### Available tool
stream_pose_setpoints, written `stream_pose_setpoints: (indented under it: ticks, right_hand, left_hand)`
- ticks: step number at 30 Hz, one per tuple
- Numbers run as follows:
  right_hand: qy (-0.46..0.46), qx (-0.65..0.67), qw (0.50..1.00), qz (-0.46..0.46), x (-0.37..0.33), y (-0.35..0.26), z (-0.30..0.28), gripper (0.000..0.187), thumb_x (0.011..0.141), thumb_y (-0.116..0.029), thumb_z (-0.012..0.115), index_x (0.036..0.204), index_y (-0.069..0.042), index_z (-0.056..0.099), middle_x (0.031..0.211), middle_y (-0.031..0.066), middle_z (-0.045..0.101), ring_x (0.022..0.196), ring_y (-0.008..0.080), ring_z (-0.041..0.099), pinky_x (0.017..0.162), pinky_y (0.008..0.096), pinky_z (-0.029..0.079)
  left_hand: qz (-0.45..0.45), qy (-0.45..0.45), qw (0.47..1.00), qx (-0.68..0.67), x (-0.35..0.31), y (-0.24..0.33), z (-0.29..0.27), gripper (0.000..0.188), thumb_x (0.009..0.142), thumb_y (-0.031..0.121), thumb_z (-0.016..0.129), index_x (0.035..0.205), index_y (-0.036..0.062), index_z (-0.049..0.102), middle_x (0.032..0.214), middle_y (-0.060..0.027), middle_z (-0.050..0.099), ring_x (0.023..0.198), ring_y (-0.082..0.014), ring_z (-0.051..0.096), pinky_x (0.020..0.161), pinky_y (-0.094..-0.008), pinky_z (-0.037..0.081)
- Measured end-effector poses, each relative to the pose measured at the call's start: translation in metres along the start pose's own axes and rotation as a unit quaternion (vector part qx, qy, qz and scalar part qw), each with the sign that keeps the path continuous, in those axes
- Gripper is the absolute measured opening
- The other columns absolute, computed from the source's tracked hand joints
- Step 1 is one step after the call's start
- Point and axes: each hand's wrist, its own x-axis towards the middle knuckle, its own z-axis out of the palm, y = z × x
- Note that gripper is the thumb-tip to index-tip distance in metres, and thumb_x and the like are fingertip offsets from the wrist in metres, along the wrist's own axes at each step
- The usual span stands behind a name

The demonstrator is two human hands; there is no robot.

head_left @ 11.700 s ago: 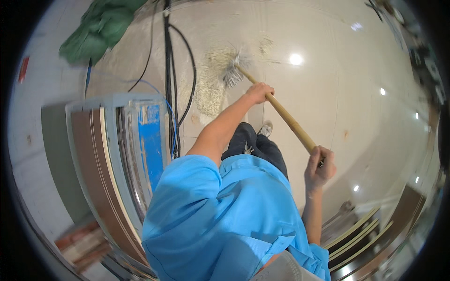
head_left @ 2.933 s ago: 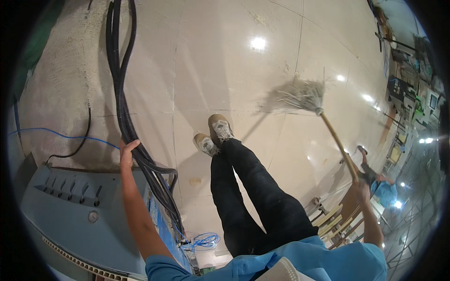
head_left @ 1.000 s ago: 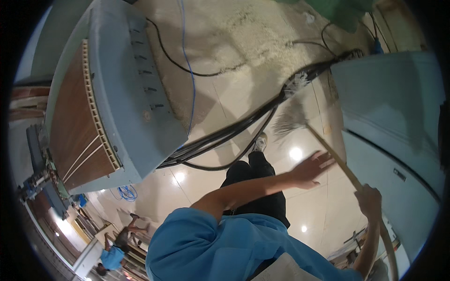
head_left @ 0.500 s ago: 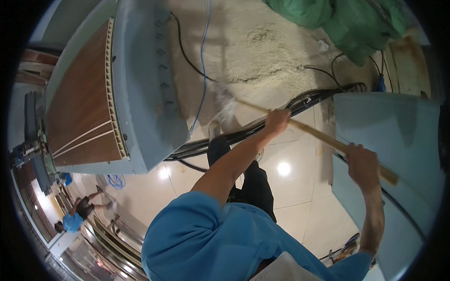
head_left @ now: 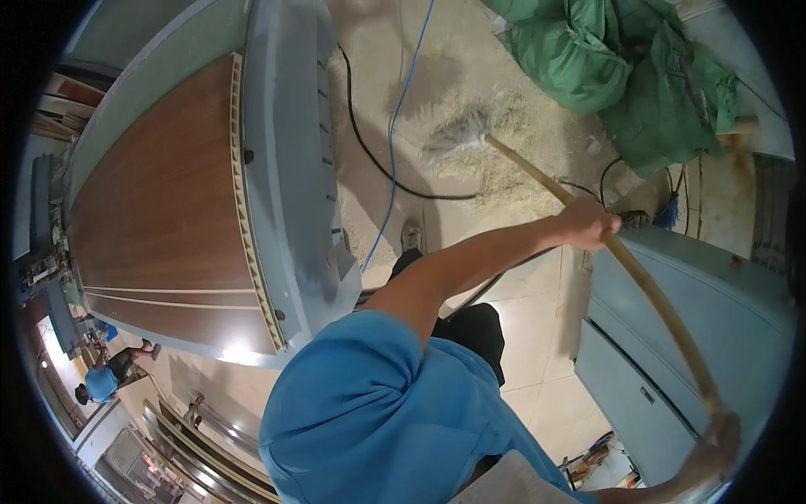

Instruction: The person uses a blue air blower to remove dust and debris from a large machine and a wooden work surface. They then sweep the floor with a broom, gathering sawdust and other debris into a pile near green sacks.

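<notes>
A broom with a pale, motion-blurred head (head_left: 460,137) lies across the view on its long wooden handle (head_left: 659,298). My left hand (head_left: 588,223) is wrapped round the middle of the handle. At the lower right, my right hand (head_left: 712,449) grips the handle's near end; it is somewhat blurred. The broom head meets the floor in a spread of pale yellowish sawdust-like debris (head_left: 512,172).
On the left stands a large grey-blue machine (head_left: 290,168) with a brown panel (head_left: 168,218). Green sacks (head_left: 604,67) lie at the far right, above a blue-grey cabinet (head_left: 646,378). A blue cable (head_left: 403,92) and a black cable (head_left: 357,130) cross the floor. Another person (head_left: 105,378) is at the far left.
The broom head has moved away and to the right, into the debris. My left hand has reached farther right; my right hand has dropped toward the lower right. Both keep hold of the handle.
</notes>
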Motion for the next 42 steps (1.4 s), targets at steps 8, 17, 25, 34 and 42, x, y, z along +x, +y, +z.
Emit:
stream_pose_setpoints:
  ticks: [8,17,25,34,42]
  right_hand:
    - [-0.123,0.388,0.901,-0.152,0.024,-0.331,0.048,0.027,0.084,-0.028,0.072,0.084,-0.006,0.056,0.077,0.0145,0.062,0.067,0.0338,0.063,0.056,0.0401,0.049]
    - [-0.095,0.541,0.785,-0.288,0.157,-0.443,0.083,0.017,0.082,-0.017,0.075,0.086,-0.004,0.065,0.072,0.0156,0.063,0.06,0.0335,0.061,0.054,0.0394,0.046]
    - [0.073,0.483,0.858,-0.161,0.285,-0.267,0.017,0.009,0.089,-0.008,0.067,0.082,-0.002,0.068,0.068,0.0071,0.062,0.056,0.0141,0.055,0.05,0.0318,0.042]
    - [0.339,0.833,0.438,0.013,0.361,-0.275,-0.019,0.043,0.095,-0.038,0.05,0.104,0.002,0.064,0.098,0.0193,0.066,0.094,0.0309,0.063,0.088,0.0446,0.05]
    - [-0.001,0.934,0.352,0.061,0.44,-0.543,-0.141,0.011,0.094,-0.016,0.059,0.089,-0.007,0.055,0.088,0.0109,0.062,0.084,0.0248,0.061,0.086,0.0436,0.047]
  left_hand:
    - [-0.223,-0.054,0.945,0.235,0.021,-0.256,-0.068,0.008,0.075,0.011,0.07,0.082,0.0098,0.068,0.091,-0.008,0.067,0.092,-0.0282,0.066,0.082,-0.04,0.054]
    - [-0.36,-0.116,0.834,0.402,-0.113,-0.335,-0.183,0.025,0.078,0.03,0.065,0.091,0.0108,0.072,0.098,-0.0082,0.07,0.102,-0.028,0.066,0.089,-0.0491,0.049]
    - [-0.285,-0.119,0.94,0.148,0.044,-0.232,-0.093,0.034,0.071,0.041,0.07,0.089,0.0123,0.073,0.086,-0.0137,0.07,0.088,-0.0361,0.067,0.087,-0.0531,0.046]
    - [-0.184,0.108,0.963,0.165,0.15,-0.223,-0.249,0.013,0.075,0.015,0.064,0.085,0.0067,0.068,0.089,-0.0158,0.067,0.09,-0.0369,0.064,0.08,-0.0484,0.05]
    - [-0.355,-0.031,0.886,0.295,0.136,-0.415,-0.423,0.024,0.077,0.027,0.066,0.088,0.007,0.07,0.088,-0.0165,0.067,0.087,-0.0376,0.066,0.077,-0.0498,0.052]
